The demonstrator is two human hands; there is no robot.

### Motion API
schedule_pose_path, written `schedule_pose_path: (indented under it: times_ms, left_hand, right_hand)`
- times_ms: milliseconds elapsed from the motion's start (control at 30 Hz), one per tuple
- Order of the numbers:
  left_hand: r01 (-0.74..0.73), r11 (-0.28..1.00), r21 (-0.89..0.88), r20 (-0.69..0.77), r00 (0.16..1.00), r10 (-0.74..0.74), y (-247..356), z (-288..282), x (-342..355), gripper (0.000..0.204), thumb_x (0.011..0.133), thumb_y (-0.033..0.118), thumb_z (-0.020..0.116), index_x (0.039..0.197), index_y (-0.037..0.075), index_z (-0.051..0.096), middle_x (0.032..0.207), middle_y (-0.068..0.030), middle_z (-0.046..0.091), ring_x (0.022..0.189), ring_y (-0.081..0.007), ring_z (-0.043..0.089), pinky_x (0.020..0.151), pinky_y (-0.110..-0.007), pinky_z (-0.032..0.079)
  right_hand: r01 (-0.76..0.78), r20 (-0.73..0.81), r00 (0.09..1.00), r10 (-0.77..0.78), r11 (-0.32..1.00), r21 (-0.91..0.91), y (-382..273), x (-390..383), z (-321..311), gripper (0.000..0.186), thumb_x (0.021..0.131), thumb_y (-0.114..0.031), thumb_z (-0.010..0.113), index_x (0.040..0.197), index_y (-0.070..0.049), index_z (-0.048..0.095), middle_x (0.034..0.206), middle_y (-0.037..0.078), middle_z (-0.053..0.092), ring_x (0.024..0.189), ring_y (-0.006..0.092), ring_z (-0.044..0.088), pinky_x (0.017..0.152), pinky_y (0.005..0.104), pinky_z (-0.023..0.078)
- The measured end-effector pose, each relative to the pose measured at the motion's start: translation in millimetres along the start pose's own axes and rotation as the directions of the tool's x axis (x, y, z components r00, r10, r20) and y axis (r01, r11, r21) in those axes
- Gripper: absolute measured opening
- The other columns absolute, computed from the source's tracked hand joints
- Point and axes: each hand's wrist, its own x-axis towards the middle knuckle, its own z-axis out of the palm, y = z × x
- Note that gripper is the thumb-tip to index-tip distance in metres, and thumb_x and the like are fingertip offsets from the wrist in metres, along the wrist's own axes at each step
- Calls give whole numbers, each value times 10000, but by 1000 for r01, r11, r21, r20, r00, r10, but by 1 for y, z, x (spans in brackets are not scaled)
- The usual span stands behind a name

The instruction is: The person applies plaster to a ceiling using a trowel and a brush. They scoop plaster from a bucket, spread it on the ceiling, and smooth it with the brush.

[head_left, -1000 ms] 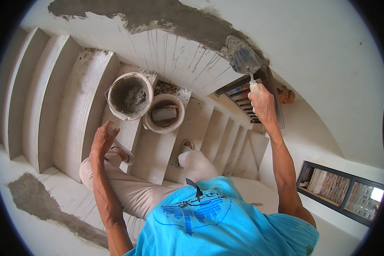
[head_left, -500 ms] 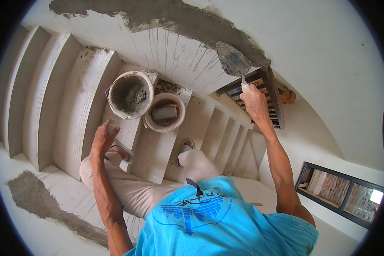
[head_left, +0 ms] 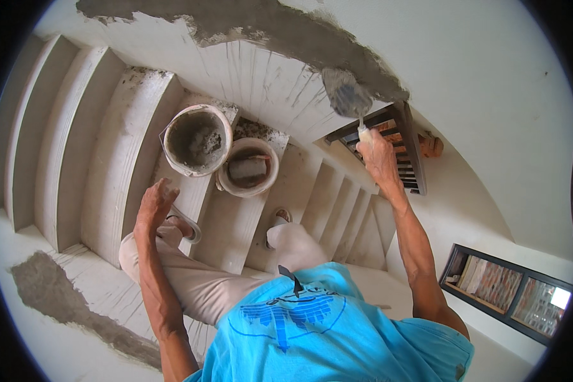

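My right hand (head_left: 377, 159) grips the wooden handle of a mortar-smeared trowel (head_left: 345, 91), whose blade is on the dark grey cement band (head_left: 261, 38) along the white stair wall; the blade is slightly blurred. Drips streak the wall below the band. My left hand (head_left: 156, 202) is loosely curved and empty, above my left leg and the step. Two pale buckets stand on the steps ahead: one (head_left: 196, 137) lined with grey mortar, the other (head_left: 247, 167) lower right, with a block-like object in it.
Concrete steps (head_left: 121, 146) run across the view, with my sandalled feet on them. A dark slatted railing (head_left: 407, 153) borders an opening to the right. A black-framed window (head_left: 477, 283) sits low right, and another cement patch (head_left: 57, 293) marks the wall at lower left.
The trowel and my right hand have shifted left from where they were a second ago, and the blade has changed angle slightly. My left hand stays about where it was.
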Motion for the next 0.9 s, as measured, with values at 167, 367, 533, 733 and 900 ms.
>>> schedule_pose_path:
  times_ms: [167, 367, 533, 733, 900]
  left_hand:
    - [10, 999, -36, 1, 1000, -10, 6, -2, 2, 488, 953, 349, 635, 1322, 35, 580, 1285, -228, 628, 1235, -392, 548, 1052, -460, 427]
    - [21, 998, -61, -9, 1000, -21, 18, -9, -6, 496, 943, 352, 646, 1317, 31, 584, 1271, -238, 629, 1194, -405, 569, 1030, -458, 447]
    - [-18, 999, -31, -46, 999, 16, -3, 2, 1, 494, 947, 359, 643, 1313, 31, 588, 1286, -230, 623, 1189, -403, 573, 1033, -460, 446]
    - [-14, 999, -38, -22, 1000, 13, 6, -2, 3, 488, 946, 362, 646, 1311, 41, 592, 1297, -225, 619, 1226, -387, 549, 1039, -457, 437]
    - [-30, 999, -21, -36, 999, 30, 1, -1, -1, 490, 941, 351, 652, 1315, 40, 586, 1259, -235, 634, 1167, -394, 588, 1003, -454, 462]
  right_hand:
    - [40, -55, 998, -41, 999, -14, -7, 17, -11, 310, 916, -215, 627, 923, 86, 550, 754, 322, 623, 775, 502, 656, 667, 519, 502]
    - [-375, 231, 916, 327, 903, 209, -3, -7, -3, 349, 897, -257, 614, 871, 87, 560, 733, 311, 604, 714, 468, 641, 671, 497, 491]
    - [-53, 50, 998, 44, 980, 191, -15, 11, -15, 268, 897, -242, 597, 899, 22, 550, 660, 126, 551, 551, 238, 546, 504, 373, 445]
    - [-278, 211, 948, 236, 940, 198, -8, 15, -8, 320, 894, -256, 606, 887, 61, 561, 644, 203, 573, 560, 341, 611, 575, 439, 488]
    - [-365, 251, 919, 305, 898, 244, -19, -6, -12, 287, 881, -261, 600, 904, 23, 564, 616, 92, 540, 473, 184, 555, 471, 358, 462]
